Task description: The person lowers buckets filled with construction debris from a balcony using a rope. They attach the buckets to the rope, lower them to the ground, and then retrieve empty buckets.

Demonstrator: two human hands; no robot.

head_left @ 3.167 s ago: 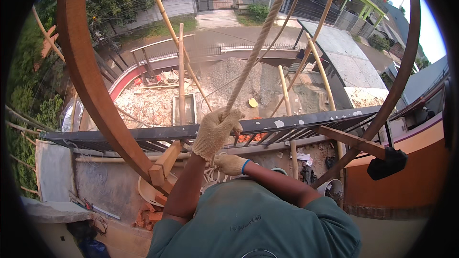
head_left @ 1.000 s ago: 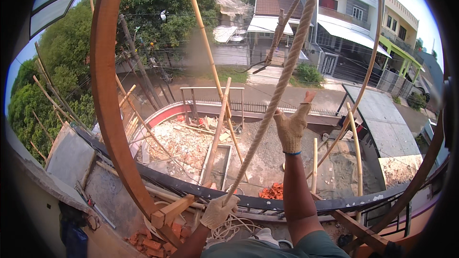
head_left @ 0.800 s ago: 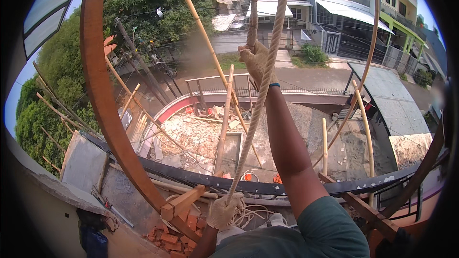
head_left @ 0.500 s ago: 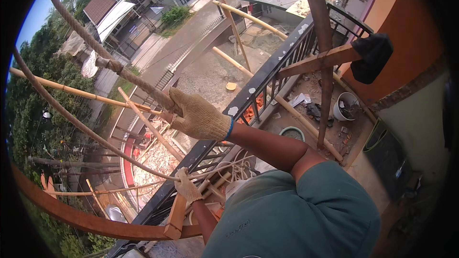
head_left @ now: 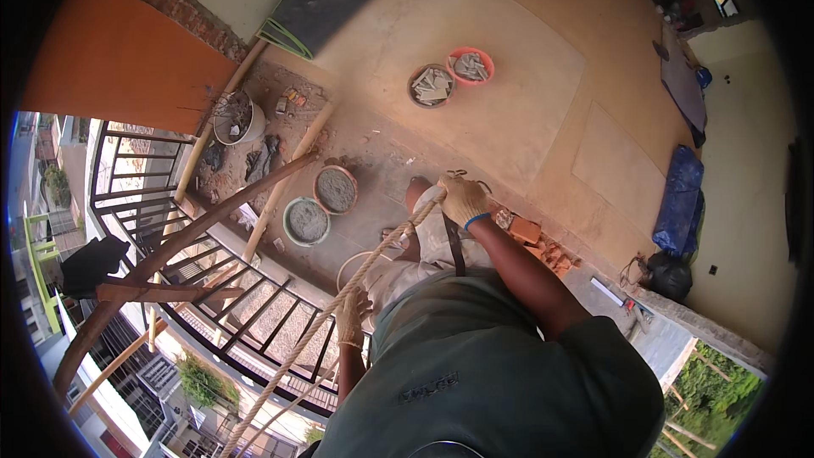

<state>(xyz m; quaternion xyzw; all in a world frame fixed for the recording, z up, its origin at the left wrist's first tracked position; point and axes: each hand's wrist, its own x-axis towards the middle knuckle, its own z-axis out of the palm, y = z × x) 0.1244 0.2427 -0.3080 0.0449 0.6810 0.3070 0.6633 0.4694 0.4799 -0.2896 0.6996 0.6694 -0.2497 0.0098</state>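
I take the black railing (head_left: 242, 297) as my marker. Inward from it spreads the floor (head_left: 517, 131), by far the largest thing I have, and near one end of it stands an orange wall (head_left: 127, 55). A long brown timber pole (head_left: 182, 242) slants across the railing. The thick rope (head_left: 373, 263) also crosses the railing in my view, running from its outer side in to the person's waist; whether they touch, I can't tell. If the rope does bear on that metal, I judge it could chafe or snag under a pull.

Broken bricks (head_left: 543, 246) lie well inward of the railing. The green basin (head_left: 306, 222) and the reddish basin (head_left: 336, 190), both with grey mix in them, sit side by side, nearer to it. A careless backward step could tip either one.

The gloved right hand (head_left: 465, 200), inward of the railing, has its fingers curled closed on the rope. The gloved left hand (head_left: 351, 320) is just beside the railing, at the rope; I can't tell how firmly its fingers are wrapped. A sudden load could drag the rope through a loose glove, or pull that hand against the bars.
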